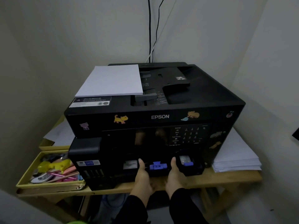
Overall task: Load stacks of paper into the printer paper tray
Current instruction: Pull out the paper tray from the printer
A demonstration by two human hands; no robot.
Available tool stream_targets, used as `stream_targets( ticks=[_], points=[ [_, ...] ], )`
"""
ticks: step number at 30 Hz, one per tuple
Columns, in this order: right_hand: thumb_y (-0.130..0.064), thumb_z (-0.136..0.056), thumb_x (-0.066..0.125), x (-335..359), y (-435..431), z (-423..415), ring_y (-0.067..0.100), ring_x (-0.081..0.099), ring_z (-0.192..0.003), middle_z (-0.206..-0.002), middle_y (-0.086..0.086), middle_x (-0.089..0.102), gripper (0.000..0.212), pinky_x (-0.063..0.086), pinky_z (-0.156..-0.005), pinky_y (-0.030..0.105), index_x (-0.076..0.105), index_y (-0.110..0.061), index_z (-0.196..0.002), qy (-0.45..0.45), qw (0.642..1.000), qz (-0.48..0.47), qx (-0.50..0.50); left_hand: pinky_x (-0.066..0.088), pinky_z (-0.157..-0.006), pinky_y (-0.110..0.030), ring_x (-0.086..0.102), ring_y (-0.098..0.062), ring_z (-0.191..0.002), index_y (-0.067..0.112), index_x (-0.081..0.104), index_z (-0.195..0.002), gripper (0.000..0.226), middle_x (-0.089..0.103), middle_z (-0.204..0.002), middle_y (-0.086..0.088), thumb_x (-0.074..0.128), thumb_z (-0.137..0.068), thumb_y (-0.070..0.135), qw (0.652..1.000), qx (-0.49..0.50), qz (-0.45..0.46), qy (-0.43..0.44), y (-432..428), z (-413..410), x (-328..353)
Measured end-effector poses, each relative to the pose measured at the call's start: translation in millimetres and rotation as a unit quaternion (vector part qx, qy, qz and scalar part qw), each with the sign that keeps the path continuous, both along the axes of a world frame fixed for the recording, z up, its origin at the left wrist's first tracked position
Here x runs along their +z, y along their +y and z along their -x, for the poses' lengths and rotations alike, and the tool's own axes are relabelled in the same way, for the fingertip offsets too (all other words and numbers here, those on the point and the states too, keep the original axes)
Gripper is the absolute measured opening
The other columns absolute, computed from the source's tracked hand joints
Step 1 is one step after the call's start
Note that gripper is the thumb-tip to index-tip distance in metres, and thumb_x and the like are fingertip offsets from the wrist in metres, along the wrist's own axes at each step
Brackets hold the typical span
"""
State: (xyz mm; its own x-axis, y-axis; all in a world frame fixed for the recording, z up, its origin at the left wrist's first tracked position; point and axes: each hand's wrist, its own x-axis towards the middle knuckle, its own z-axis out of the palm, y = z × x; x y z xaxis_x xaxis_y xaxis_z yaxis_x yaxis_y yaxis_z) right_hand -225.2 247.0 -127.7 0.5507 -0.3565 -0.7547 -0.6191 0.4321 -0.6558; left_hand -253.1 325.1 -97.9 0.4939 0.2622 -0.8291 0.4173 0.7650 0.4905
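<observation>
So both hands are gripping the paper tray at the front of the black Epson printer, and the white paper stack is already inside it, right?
Not quite. In the head view the white paper stack lies on top of the black Epson printer, not inside the tray. The left hand and right hand do grip it.

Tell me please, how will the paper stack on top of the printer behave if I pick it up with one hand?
The paper stack looks thin, so it would probably sag at the free ends. Its loose sheets may fan or slide apart unless pinched firmly. It lies flat on the printer lid with an edge overhanging slightly, so getting fingers underneath there should be easy.
</observation>
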Motion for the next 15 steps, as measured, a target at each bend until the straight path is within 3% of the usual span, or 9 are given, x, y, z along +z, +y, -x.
stream_targets(
  ticks=[2,3,4,6,10,12,13,15],
  points=[
    [-0.061,-0.078,0.058,0,-2,-2,0.038,0.05,-0.116,-0.132,0.021,0.05,0.086,0.046,-0.096,0.044,0.044,0.003,-0.133,0.033,0.987,0.145,0.054,0.036,-0.107,-0.047,0.037,-0.039,-0.133,-0.004,0.033,-0.142,0.085,0.039,-0.142,-0.025,0.06,-0.083,0.052,0.99,0.024,-0.117,0.08,-2,4,13],
    [-0.056,-0.077,0.062,3,-2,-2,0.04,0.038,-0.128,-0.144,0.023,0.035,0.095,0.037,-0.107,0.047,0.027,0.002,-0.143,0.026,0.973,0.221,0.065,0.029,-0.113,-0.049,0.03,-0.039,-0.138,-0.004,0.02,-0.147,0.098,0.029,-0.149,-0.026,0.065,-0.08,0.051,0.96,0.01,-0.256,0.11,-4,5,14],
    [-0.05,-0.076,0.068,8,-2,-1,0.041,0.03,-0.132,-0.149,0.024,0.023,0.102,0.029,-0.11,0.048,0.014,-0.001,-0.147,0.008,0.955,0.29,0.063,0.024,-0.115,-0.051,0.026,-0.043,-0.139,-0.004,0.013,-0.149,0.106,0.023,-0.151,-0.028,0.066,-0.077,0.053,0.909,-0.002,-0.401,0.112,-7,5,11],
    [-0.041,-0.076,0.072,16,2,4,0.041,0.027,-0.131,-0.15,0.024,0.018,0.097,0.027,-0.11,0.049,0.016,-0.006,-0.147,-0.06,0.9,0.421,0.095,0.021,-0.112,-0.058,0.023,-0.054,-0.137,-0.001,0.015,-0.149,0.102,0.025,-0.15,-0.03,0.054,-0.079,0.063,0.796,-0.044,-0.593,0.111,-10,2,-5],
    [-0.038,-0.084,0.063,8,4,8,0.035,0.036,-0.127,-0.14,0.019,0.038,0.057,0.033,-0.109,0.046,0.051,-0.005,-0.129,-0.128,0.765,0.594,0.215,-0.021,-0.11,-0.051,0.002,-0.052,-0.142,0.0,0.027,-0.147,0.091,0.022,-0.155,-0.023,0.053,-0.083,0.06,0.744,-0.221,-0.617,0.13,-6,8,-24],
    [-0.041,-0.091,0.05,4,0,7,0.029,0.036,-0.131,-0.14,0.013,0.042,0.049,0.031,-0.112,0.041,0.054,-0.007,-0.127,-0.131,0.727,0.614,0.279,-0.039,-0.101,-0.044,0.012,-0.043,-0.145,-0.001,0.04,-0.141,0.085,0.034,-0.15,-0.023,0.032,-0.087,0.064,0.674,-0.312,-0.654,0.139,-2,14,-20],
    [-0.042,-0.094,0.044,2,-3,7,0.026,0.036,-0.132,-0.14,0.01,0.044,0.048,0.03,-0.112,0.038,0.054,-0.009,-0.126,-0.136,0.707,0.626,0.3,-0.041,-0.1,-0.041,0.017,-0.038,-0.145,-0.001,0.045,-0.138,0.086,0.039,-0.147,-0.023,0.021,-0.086,0.064,0.636,-0.326,-0.686,0.137,2,15,-21],
    [-0.043,-0.097,0.034,-1,-8,9,0.023,0.04,-0.132,-0.135,0.006,0.053,0.048,0.026,-0.114,0.038,0.059,-0.01,-0.123,-0.157,0.678,0.639,0.328,-0.035,-0.105,-0.044,0.005,-0.033,-0.148,0.007,0.035,-0.145,0.082,0.029,-0.153,-0.02,0.013,-0.089,0.064,0.589,-0.351,-0.715,0.137,9,12,-28]
  ],
)
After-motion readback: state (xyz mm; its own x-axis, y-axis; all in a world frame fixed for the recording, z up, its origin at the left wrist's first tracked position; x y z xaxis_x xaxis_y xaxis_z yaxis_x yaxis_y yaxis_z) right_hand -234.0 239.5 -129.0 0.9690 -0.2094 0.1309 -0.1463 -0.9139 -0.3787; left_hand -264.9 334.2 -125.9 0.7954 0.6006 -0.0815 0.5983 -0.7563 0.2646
